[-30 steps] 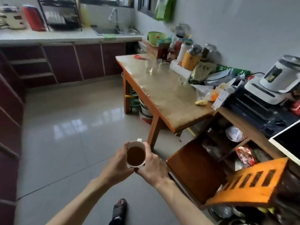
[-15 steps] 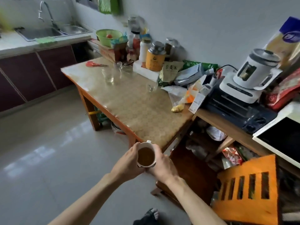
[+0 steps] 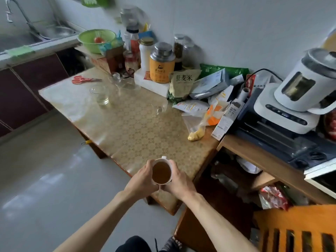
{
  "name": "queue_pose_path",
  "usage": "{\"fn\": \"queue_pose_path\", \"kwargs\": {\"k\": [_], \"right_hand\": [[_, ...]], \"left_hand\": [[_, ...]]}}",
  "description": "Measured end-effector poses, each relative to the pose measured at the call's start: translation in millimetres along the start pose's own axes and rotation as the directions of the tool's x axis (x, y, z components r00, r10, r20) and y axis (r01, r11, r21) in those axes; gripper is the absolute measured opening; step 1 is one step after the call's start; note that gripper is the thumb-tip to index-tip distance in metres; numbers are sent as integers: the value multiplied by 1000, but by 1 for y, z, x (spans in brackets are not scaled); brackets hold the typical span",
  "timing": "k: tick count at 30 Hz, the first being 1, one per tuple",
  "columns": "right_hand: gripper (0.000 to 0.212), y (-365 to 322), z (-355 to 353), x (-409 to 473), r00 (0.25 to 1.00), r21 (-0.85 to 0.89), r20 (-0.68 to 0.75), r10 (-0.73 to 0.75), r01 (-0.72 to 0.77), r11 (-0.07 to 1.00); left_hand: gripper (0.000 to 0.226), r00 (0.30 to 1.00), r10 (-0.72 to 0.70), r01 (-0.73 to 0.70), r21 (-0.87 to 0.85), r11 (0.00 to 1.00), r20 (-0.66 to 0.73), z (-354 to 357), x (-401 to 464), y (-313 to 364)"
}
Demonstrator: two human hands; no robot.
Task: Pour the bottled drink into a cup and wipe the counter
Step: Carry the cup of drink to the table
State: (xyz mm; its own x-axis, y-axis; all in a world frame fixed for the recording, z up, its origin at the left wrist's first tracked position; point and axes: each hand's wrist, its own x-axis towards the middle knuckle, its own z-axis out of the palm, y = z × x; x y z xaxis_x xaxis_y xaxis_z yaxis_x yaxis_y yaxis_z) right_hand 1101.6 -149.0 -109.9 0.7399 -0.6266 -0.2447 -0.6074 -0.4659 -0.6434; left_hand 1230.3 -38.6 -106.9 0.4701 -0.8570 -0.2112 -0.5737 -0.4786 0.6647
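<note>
A white cup (image 3: 161, 172) full of brown drink is held upright over the near corner of the table (image 3: 127, 131). My left hand (image 3: 141, 180) wraps its left side and my right hand (image 3: 179, 181) wraps its right side. The cup's handle points away from me. The table has a patterned yellow cover. No bottle of the brown drink can be picked out among the jars at the back.
Two clear glasses (image 3: 100, 94) (image 3: 159, 108) and red scissors (image 3: 81, 80) lie on the table. Jars, an orange tin (image 3: 161, 67), food bags and a green bowl (image 3: 97, 40) crowd the wall side. A white appliance (image 3: 301, 91) stands right. An orange chair (image 3: 294, 230) is near right.
I have walked up to the table with the cup in both hands; the view has swung right and the table corner now lies under the cup.
</note>
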Motion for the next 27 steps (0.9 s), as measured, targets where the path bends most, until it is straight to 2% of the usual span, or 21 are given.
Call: {"fn": "queue_pose_path", "kwargs": {"k": [7,13,18,27], "right_hand": [[91,13,-4,58,997,-5,-44,60,-60,998],[94,21,5,83,987,14,-87,133,-132,991],[95,30,13,92,987,18,-70,147,-146,989],[95,35,22,91,984,62,-103,144,-138,988]], "left_hand": [[81,997,29,-34,71,997,69,-9,73,0],[81,991,46,-54,60,997,128,-4,108,-11],[84,982,62,-74,60,995,177,3,121,-21],[88,976,116,-133,86,987,182,5,123,-29]]}}
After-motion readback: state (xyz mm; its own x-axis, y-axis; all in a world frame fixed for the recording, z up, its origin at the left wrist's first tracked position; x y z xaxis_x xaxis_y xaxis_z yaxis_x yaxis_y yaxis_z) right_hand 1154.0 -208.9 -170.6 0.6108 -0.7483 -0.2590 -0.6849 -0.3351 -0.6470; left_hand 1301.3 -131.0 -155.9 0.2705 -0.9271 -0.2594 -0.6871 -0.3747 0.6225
